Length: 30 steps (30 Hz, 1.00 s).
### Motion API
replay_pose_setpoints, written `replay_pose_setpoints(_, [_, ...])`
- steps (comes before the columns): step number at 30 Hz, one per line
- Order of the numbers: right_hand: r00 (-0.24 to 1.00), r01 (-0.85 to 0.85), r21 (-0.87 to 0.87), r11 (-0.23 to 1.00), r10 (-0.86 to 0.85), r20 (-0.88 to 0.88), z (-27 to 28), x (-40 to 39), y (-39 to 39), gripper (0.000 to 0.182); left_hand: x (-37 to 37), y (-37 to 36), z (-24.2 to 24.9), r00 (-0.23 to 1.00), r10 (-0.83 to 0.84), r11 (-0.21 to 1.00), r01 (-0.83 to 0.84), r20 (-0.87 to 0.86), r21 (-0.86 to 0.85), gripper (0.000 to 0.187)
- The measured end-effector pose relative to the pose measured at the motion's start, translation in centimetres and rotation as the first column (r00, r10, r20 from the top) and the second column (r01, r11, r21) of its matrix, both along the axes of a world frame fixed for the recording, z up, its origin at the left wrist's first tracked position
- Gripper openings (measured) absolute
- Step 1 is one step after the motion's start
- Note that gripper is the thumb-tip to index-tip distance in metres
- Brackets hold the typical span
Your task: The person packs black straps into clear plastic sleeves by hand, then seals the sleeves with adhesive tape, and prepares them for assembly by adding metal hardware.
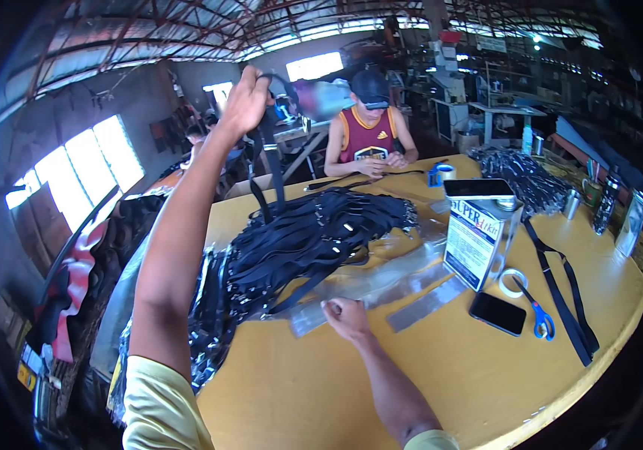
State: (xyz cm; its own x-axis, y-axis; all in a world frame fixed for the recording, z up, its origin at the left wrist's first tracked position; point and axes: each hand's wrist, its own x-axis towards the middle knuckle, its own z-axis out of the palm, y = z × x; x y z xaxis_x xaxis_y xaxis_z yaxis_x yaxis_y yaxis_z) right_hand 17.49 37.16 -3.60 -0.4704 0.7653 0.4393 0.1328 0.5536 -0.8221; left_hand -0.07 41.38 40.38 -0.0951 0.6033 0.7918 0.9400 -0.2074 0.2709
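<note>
My left hand (248,101) is raised high at the upper left, its fingers closed on a black strap (271,154) that hangs down toward the table. Low over the table, my right hand (347,316) has its fingers curled in, beside the end of some clear plastic strips (381,281); whether it holds anything is too small to tell. A big pile of black straps (299,240) with metal clips lies between and beyond my hands.
A metal can (479,232) stands at the right with a phone on top. Near it are a tape roll (512,283), a black phone (497,313), blue-handled scissors (542,322) and a black strap. Across the yellow table (299,390) a person (368,127) handles a strap.
</note>
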Motion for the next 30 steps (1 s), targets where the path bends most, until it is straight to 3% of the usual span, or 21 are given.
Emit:
replay_pose_setpoints(3, [0.999,0.034,0.049,0.998,-0.032,-0.043,1.4,0.2,-0.1,0.028,3.2,-5.6,3.1,0.996,0.092,0.993,-0.093,-0.015,-0.078,0.044])
replay_pose_setpoints(4, [0.974,0.056,-0.058,0.997,-0.067,-0.216,2.3,0.2,-0.2,0.024,3.4,-6.5,3.9,0.981,0.128,0.989,-0.138,-0.146,-0.056,0.05])
replay_pose_setpoints(5, [0.92,0.057,-0.168,0.984,-0.118,-0.375,3.3,0.0,-0.4,0.022,3.5,-7.3,4.4,0.967,0.196,0.976,-0.209,-0.164,-0.062,0.054])
replay_pose_setpoints(7, [0.784,0.085,-0.135,0.987,-0.15,-0.602,6.9,0.2,-1.0,0.025,6.6,-10.4,4.7,0.951,0.233,0.966,-0.251,-0.205,-0.065,0.062])
replay_pose_setpoints(9, [0.744,-0.015,-0.02,1.0,-0.002,-0.668,12.1,1.9,-2.3,0.053,8.0,-12.1,5.0,0.968,0.19,0.965,-0.214,-0.164,-0.15,0.062])
replay_pose_setpoints(10, [0.724,-0.114,0.001,0.993,0.084,-0.685,15.2,3.3,-4.1,0.068,8.3,-13.1,5.1,0.873,0.098,0.967,-0.197,-0.477,-0.164,0.06])
replay_pose_setpoints(12, [0.789,-0.12,0.176,0.977,0.201,-0.581,20.3,6.6,-7.8,0.087,9.8,-14.8,4.3,0.985,-0.027,0.964,-0.02,-0.171,-0.265,0.064])
replay_pose_setpoints(14, [0.833,-0.05,0.264,0.963,0.186,-0.52,22.4,8.6,-11.3,0.088,10.6,-16.0,3.3,0.966,-0.153,0.936,0.073,-0.21,-0.343,0.067])
replay_pose_setpoints(15, [0.842,-0.036,0.274,0.961,0.177,-0.51,22.9,9.1,-12.2,0.088,11.3,-16.9,2.7,0.962,-0.236,0.905,0.167,-0.136,-0.392,0.066])
replay_pose_setpoints(17, [0.822,-0.062,0.069,0.996,0.09,-0.562,23.7,10.2,-13.6,0.085,13.3,-18.9,1.9,0.914,-0.401,0.803,0.38,0.055,-0.459,0.055])
replay_pose_setpoints(18, [0.805,-0.175,-0.023,0.984,0.129,-0.578,24.9,11.3,-14.4,0.071,14.2,-20.0,1.6,0.889,-0.43,0.753,0.449,0.156,-0.482,0.05])
replay_pose_setpoints(20, [0.77,-0.382,-0.005,0.924,0.316,-0.555,23.5,12.0,-13.4,0.052,15.0,-20.8,1.0,0.828,-0.515,0.72,0.558,0.221,-0.414,0.045])
replay_pose_setpoints(21, [0.778,-0.379,-0.003,0.926,0.316,-0.543,23.6,12.1,-13.8,0.052,15.2,-21.0,0.7,0.765,-0.582,0.682,0.644,0.275,-0.347,0.041])
replay_pose_setpoints(24, [0.695,-0.538,-0.009,0.843,0.438,-0.571,23.5,11.9,-15.0,0.036,16.0,-21.7,0.2,0.711,-0.667,0.689,0.703,0.225,-0.178,0.039])
replay_pose_setpoints(26, [0.435,-0.772,0.04,0.635,0.573,-0.695,22.8,11.4,-15.6,0.03,16.1,-22.0,0.3,0.742,-0.647,0.729,0.669,0.173,-0.142,0.037])
replay_pose_setpoints(27, [0.433,-0.779,0.07,0.623,0.616,-0.658,22.7,11.1,-16.1,0.031,16.1,-22.3,0.3,0.765,-0.624,0.762,0.641,0.157,-0.093,0.036])
replay_pose_setpoints(28, [0.45,-0.785,0.001,0.619,0.572,-0.686,22.8,10.9,-17.2,0.029,16.3,-23.1,0.5,0.79,-0.597,0.793,0.607,0.143,-0.046,0.036])
replay_pose_setpoints(30, [0.341,-0.874,-0.05,0.484,0.535,-0.773,22.2,10.4,-18.4,0.033,15.9,-24.0,0.5,0.85,-0.497,0.857,0.512,0.177,-0.055,0.032])
